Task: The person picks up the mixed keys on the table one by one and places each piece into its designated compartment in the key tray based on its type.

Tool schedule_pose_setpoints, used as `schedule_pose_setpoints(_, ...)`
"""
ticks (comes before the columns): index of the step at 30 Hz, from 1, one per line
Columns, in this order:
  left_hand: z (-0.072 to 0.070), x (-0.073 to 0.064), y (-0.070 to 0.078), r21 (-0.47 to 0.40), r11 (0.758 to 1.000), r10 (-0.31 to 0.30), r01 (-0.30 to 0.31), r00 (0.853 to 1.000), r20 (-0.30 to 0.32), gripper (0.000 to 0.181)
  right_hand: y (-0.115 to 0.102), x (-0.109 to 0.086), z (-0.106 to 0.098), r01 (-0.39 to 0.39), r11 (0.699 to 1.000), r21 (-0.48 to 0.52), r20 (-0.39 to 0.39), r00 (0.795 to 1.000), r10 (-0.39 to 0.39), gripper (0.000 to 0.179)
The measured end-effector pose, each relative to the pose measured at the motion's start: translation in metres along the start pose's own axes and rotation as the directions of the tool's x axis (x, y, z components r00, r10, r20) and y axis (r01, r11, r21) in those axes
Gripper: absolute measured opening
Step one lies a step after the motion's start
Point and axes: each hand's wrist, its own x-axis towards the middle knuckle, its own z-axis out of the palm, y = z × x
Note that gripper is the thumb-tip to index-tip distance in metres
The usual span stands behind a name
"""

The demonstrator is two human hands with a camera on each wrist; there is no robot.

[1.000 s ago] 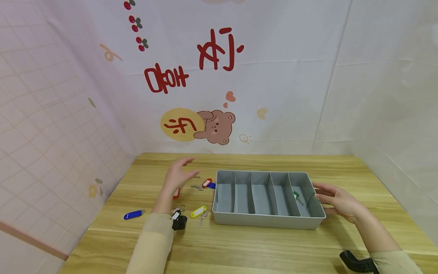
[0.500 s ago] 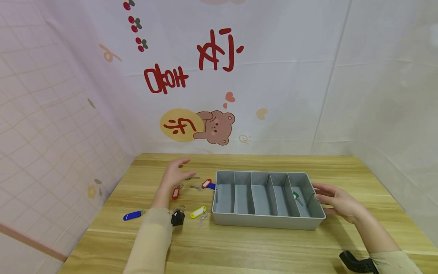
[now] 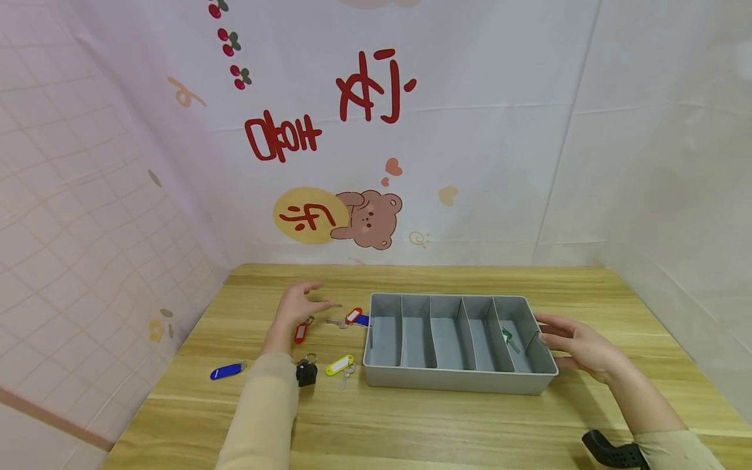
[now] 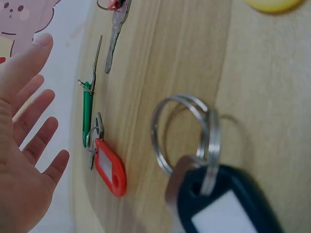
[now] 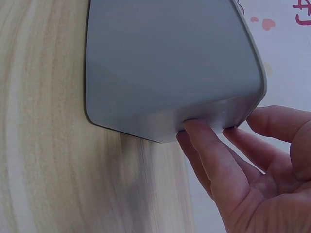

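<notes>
My left hand (image 3: pixel 296 305) is held out over the far left of the table, thumb and fingers spread with nothing between them. In the left wrist view, a key with a green tag (image 4: pixel 87 114) lies nearest its fingers, beside a key on a red tag (image 4: pixel 110 167). Closer to that camera is a dark key tag (image 4: pixel 228 204) with a metal ring. My right hand (image 3: pixel 578 343) grips the right end of a grey divided tray (image 3: pixel 458 380), thumb at the rim and fingers against the outer wall. A green-tagged key (image 3: pixel 510 339) lies in the rightmost compartment.
Left of the tray lie a yellow-tagged key (image 3: pixel 339 365) and another red-tagged key (image 3: pixel 354 316), which overlaps a blue tag (image 3: pixel 362 320) by the tray wall. A second blue tag (image 3: pixel 228 371) lies farther left. A printed cloth (image 3: pixel 487 130) hangs behind the table.
My left hand has drifted slightly left and lowered toward the table, its fingers still apart. The right hand and the tray stay essentially in place.
</notes>
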Motion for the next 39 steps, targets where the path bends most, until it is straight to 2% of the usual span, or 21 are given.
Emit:
schedule_pose_setpoints(7,0.003,-0.001,-0.005,-0.035,0.997,-0.069,0.07,0.998,0.013,0.059,0.001,0.001,0.002,-0.001,1.0,0.005,-0.004,1.0,0.001,0.066)
schedule_pose_setpoints(15,0.004,0.001,-0.01,-0.034,0.997,-0.071,0.072,0.997,0.023,0.049,0.001,0.001,0.001,-0.007,1.0,0.004,-0.008,1.0,0.007,0.067)
schedule_pose_setpoints(19,0.007,0.002,-0.014,-0.045,0.993,-0.11,0.111,0.994,0.03,0.047,0.0,0.0,0.001,-0.011,1.0,0.001,-0.01,1.0,0.011,0.069)
schedule_pose_setpoints(22,0.009,0.002,-0.015,-0.024,0.993,-0.116,0.117,0.993,0.024,0.045,0.0,0.0,0.001,-0.004,1.0,-0.002,-0.004,1.0,0.004,0.069)
schedule_pose_setpoints(29,0.011,0.0,-0.015,0.001,0.994,-0.11,0.11,0.994,0.001,0.038,0.0,0.001,0.001,-0.01,1.0,0.003,-0.005,1.0,0.01,0.069)
schedule_pose_setpoints(39,0.012,0.001,-0.015,0.044,0.997,-0.065,0.067,0.997,-0.029,0.021,0.002,0.003,0.001,-0.003,1.0,0.025,0.01,1.0,0.003,0.066)
